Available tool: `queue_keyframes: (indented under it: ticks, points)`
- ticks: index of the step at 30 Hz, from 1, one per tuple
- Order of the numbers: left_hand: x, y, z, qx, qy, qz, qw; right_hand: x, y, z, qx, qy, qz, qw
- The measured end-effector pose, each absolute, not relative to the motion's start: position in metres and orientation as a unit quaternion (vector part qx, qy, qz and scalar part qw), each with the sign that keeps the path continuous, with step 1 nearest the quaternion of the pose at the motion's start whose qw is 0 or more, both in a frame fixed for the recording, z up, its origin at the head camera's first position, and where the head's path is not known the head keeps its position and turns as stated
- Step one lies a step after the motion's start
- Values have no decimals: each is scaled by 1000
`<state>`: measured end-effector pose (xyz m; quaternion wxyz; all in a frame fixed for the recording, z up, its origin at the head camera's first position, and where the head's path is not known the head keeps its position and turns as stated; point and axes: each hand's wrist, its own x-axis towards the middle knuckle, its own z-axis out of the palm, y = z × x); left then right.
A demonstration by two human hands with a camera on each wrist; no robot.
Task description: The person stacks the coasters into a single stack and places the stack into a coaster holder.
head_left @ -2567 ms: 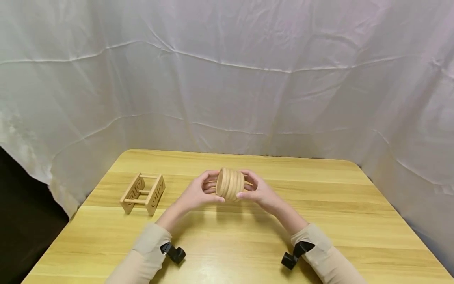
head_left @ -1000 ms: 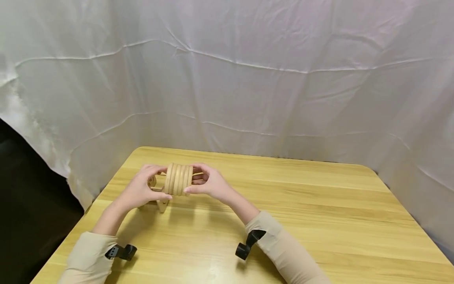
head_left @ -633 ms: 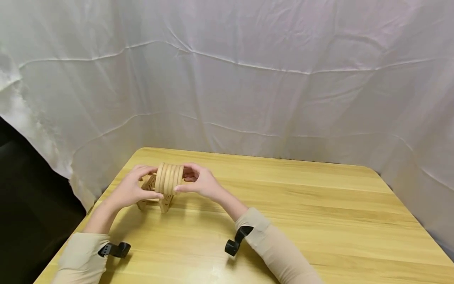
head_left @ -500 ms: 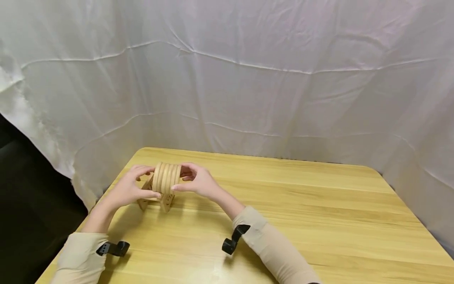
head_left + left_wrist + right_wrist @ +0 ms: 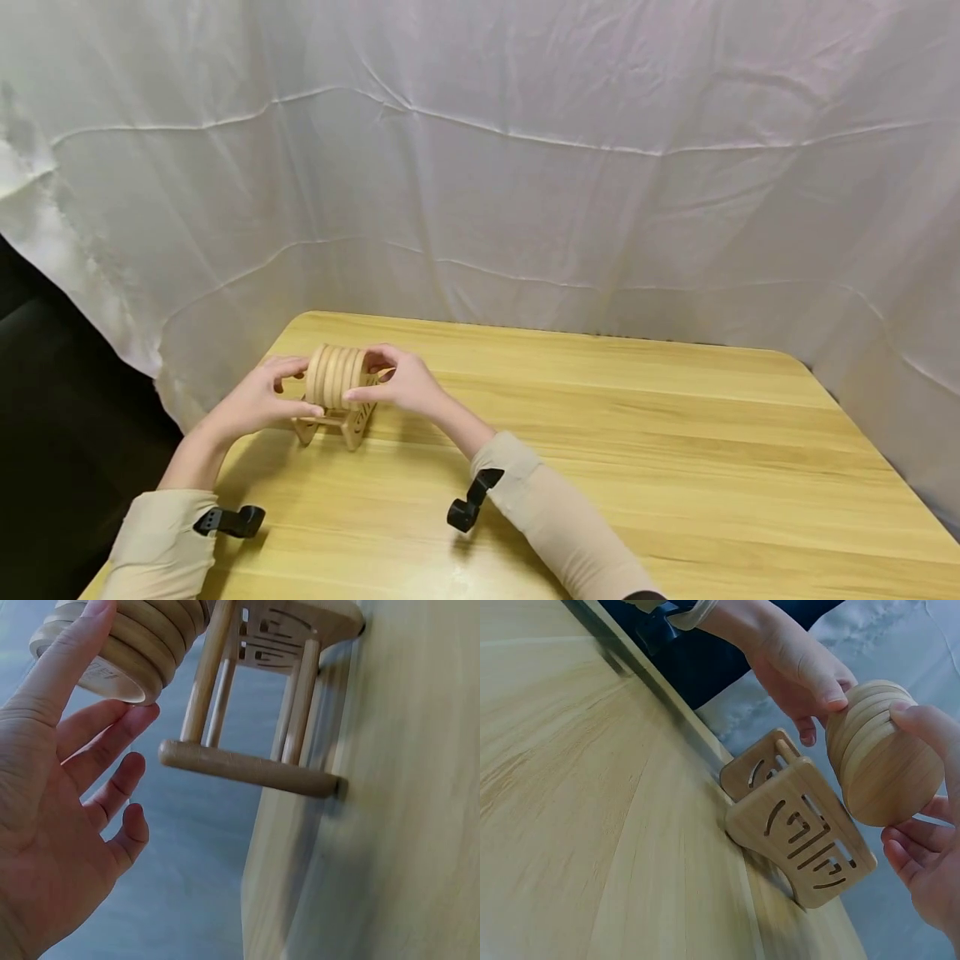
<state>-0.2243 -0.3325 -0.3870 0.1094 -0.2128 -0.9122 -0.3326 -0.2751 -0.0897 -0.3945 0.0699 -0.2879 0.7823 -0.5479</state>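
A row of several round wooden coasters stands on edge, held between both hands. My left hand pinches the left end with thumb and fingertips; in the left wrist view its lower fingers are loosely bent beside the end coaster's rimmed face. At the other end, my right hand grips the row, its thumb on the edge in the right wrist view. Just below is the wooden coaster holder, with cut-out side panels joined by round rods. The coasters hang over its top and partly hide it in the head view.
The light wood table spreads out to the right and front. Pale curtains hang behind and around it. A black wrist camera sits on the left forearm, another camera on the right.
Both hands have carried the coasters left from mid-table to above the holder, which stays standing on the table. In the last half second they shift slightly further left. The head view has turned left.
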Motion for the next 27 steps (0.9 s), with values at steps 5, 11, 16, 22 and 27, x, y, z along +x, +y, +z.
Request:
queue_keyframes:
  ticks: [5, 11, 16, 22, 27]
  points:
    - [-225, -338, -389, -201, -912, -343, 100, -275, -96, -393, -279, 786, -547, 69]
    - [-224, -343, -389, -182, -912, -355, 93, -273, -102, -390, -273, 783, -555, 67]
    - [-226, -344, -389, -173, -909, -369, 87, -273, -105, -389, -256, 801, -539, 55]
    - [-227, -345, -392, -173, -910, -368, 79, -273, -108, -390, -246, 816, -521, 44]
    - [-227, -347, -394, -169, -911, -370, 69, -272, -108, -391, -246, 819, -516, 44]
